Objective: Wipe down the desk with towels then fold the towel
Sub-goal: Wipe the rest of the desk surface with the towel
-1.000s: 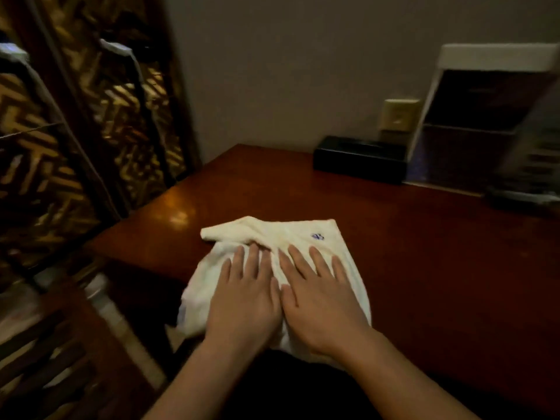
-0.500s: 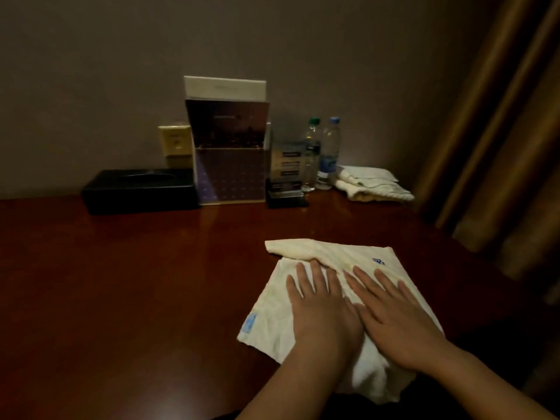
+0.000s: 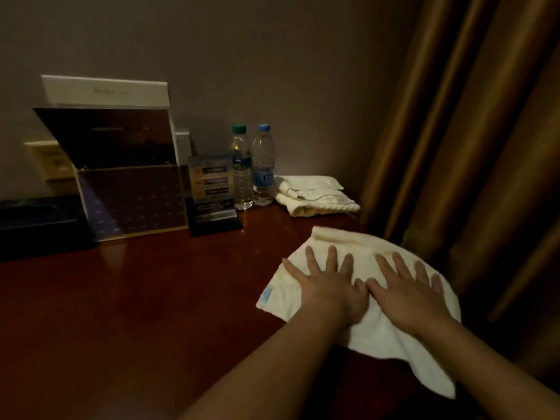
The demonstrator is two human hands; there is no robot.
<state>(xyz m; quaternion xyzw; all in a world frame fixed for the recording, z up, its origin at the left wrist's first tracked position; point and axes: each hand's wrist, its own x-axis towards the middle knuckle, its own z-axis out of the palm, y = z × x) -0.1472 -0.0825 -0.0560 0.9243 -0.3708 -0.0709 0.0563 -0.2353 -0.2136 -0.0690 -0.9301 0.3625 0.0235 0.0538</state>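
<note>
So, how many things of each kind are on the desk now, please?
Water bottles: 2, the green-capped bottle and the blue-capped bottle
Spread towel at the front: 1
Folded towel pile at the back: 1
Leaflet holder: 1
Small sign stand: 1
Black box: 1
Total: 7

A cream-white towel (image 3: 394, 344) lies rumpled and spread out by the right edge of the glossy red-brown surface (image 3: 136, 313). It is pressed flat under the left hand (image 3: 327, 286) and right hand (image 3: 406, 289). A small blue tag (image 3: 266, 294) marks its left corner. Its near right corner droops past the surface's edge.
</note>
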